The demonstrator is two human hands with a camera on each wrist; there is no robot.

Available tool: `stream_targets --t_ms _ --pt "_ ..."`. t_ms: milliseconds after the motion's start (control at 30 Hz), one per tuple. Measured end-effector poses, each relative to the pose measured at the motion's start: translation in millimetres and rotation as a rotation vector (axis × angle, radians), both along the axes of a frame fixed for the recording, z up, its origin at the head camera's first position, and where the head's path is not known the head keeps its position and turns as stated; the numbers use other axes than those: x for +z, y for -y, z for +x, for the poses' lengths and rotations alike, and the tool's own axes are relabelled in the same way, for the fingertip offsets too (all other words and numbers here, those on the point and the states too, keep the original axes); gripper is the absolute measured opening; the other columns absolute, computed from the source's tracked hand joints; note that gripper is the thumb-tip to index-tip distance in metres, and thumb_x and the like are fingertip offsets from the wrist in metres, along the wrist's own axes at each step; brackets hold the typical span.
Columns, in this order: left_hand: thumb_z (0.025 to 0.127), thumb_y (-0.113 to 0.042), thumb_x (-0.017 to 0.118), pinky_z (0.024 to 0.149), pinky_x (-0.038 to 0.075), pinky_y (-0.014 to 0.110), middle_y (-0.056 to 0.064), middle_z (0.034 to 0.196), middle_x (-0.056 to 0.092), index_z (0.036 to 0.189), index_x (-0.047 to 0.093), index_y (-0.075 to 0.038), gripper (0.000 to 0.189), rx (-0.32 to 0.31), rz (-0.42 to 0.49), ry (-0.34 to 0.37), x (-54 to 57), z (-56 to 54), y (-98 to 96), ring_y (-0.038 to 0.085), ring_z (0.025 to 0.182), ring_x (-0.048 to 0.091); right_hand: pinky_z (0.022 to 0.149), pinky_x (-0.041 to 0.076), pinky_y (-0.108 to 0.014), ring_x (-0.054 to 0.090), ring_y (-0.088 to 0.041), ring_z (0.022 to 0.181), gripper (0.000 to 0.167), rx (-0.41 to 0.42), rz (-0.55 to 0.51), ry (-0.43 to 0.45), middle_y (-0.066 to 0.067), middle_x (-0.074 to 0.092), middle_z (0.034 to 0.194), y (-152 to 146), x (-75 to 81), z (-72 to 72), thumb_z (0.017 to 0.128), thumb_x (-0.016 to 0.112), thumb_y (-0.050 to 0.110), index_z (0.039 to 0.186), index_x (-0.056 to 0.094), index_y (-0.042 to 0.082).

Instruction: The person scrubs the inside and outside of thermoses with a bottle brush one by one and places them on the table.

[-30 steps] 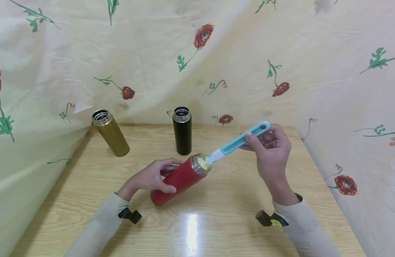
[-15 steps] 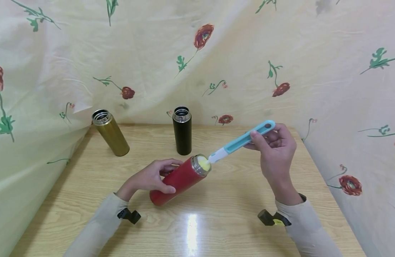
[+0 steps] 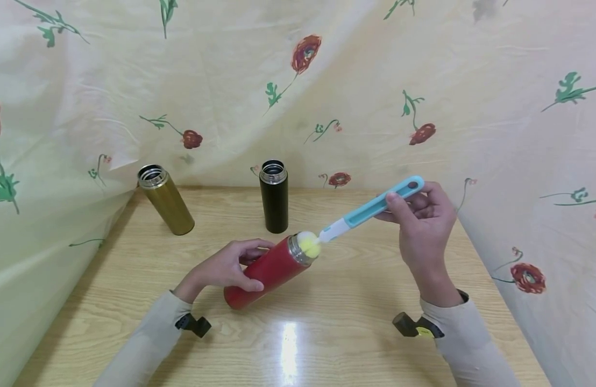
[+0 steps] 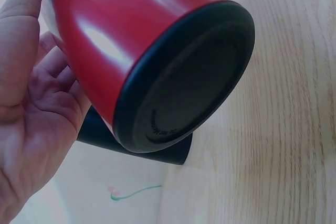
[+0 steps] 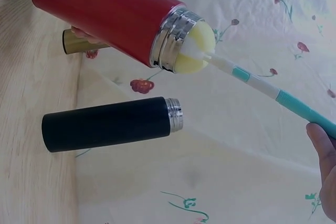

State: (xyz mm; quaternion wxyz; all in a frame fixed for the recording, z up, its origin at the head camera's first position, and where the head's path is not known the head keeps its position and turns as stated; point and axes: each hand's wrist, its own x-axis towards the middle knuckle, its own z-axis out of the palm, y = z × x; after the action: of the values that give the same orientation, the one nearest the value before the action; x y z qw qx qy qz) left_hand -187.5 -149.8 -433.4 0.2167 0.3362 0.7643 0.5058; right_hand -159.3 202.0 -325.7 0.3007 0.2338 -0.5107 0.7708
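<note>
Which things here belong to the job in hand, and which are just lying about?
In the job:
Red cylindrical metal-necked bottle, in the left hand
Long pale-blue and white brush, in the right hand, its yellow-and-white sponge at that bottle's mouth

Apparently just standing by:
Black cylindrical metal-necked bottle
Gold cylindrical metal-necked bottle

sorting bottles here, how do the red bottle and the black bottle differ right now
The red bottle is held tilted in the left hand; the black bottle stands upright on the table. The red bottle has a yellow sponge at its mouth; none shows in the black bottle. Both are lidless, with silver necks.
</note>
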Motion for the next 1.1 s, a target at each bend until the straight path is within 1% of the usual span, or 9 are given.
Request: stream_targets --t_ms 333,667,933,1100 --pt "0.082 -0.023 0.083 0.092 0.058 0.041 0.005 0.129 0.070 0.146 0.052 -0.011 0.072 -0.008 0.007 -0.016 -0.9 -2.3 -0.6 0.021 0.111 0.069 0.059 0.062 -0.039 0.076 -0.026 0.071 0.014 -0.006 -0.023 -0.004 -0.019 0.073 0.080 -2.7 5.2 0.0 0.085 0.066 -0.019 0.097 0.059 -0.018" --pt "0.082 -0.025 0.084 0.093 0.057 0.044 0.005 0.130 0.070 0.146 0.052 -0.011 0.073 0.012 -0.012 -0.032 0.3 -1.5 0.7 0.021 0.112 0.068 0.060 0.061 -0.038 0.076 -0.029 0.073 0.014 0.017 -0.038 -0.031 -0.023 0.074 0.084 -5.8 5.0 1.8 0.086 0.060 -0.024 0.099 0.058 -0.020" --pt "0.082 -0.026 0.084 0.091 0.058 0.037 0.004 0.130 0.070 0.146 0.052 -0.012 0.073 0.018 -0.022 -0.072 -0.2 0.3 2.4 0.019 0.110 0.068 0.060 0.061 -0.038 0.076 -0.029 0.072 0.015 0.025 -0.067 -0.029 -0.022 0.073 0.082 -6.9 5.7 3.7 0.085 0.059 -0.025 0.099 0.058 -0.021" --pt "0.082 -0.026 0.085 0.091 0.059 0.038 0.003 0.130 0.069 0.146 0.052 -0.012 0.074 0.025 -0.024 -0.079 0.6 1.1 3.7 0.019 0.110 0.069 0.060 0.061 -0.038 0.076 -0.029 0.072 0.013 0.020 -0.063 -0.034 -0.024 0.073 0.084 -8.9 6.0 4.1 0.086 0.059 -0.025 0.098 0.057 -0.021"
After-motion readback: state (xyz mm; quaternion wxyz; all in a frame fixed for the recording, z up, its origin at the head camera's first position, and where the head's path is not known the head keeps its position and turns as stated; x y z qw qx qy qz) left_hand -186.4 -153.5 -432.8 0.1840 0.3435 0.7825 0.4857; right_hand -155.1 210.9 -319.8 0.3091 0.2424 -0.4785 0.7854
